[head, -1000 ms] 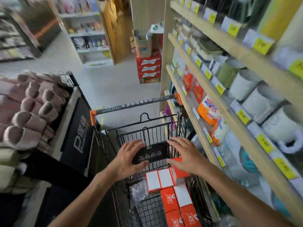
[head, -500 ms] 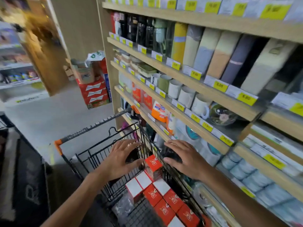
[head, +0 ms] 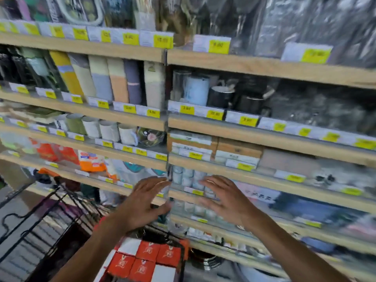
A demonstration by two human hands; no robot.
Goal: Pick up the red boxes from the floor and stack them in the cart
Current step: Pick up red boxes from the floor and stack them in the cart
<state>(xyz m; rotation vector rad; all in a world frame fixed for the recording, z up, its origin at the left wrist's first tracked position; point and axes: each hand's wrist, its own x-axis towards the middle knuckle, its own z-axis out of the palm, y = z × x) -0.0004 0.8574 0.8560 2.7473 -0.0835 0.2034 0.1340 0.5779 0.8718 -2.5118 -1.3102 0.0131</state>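
Observation:
Several red boxes (head: 148, 259) with white logos lie packed in the black wire cart (head: 50, 216) at the bottom of the head view, some showing white sides. My left hand (head: 142, 202) hovers above the cart, fingers spread, holding nothing. To its right, my right hand (head: 225, 198) is also raised with fingers apart and nothing in it. Both hands are in front of the wooden shelves, above the boxes and not touching them. The picture is blurred by motion.
Wooden shelves (head: 244, 180) with yellow price tags fill the view, close behind the hands. They hold mugs (head: 109, 130), rolled mats (head: 118, 82), orange packets (head: 91, 161) and small white jars. The cart's wire wall stands at the lower left.
The view has swung right, from the aisle and cart handle to the shelves. Both hands lifted off the boxes and the cart's flap and now hang free and spread above the cart.

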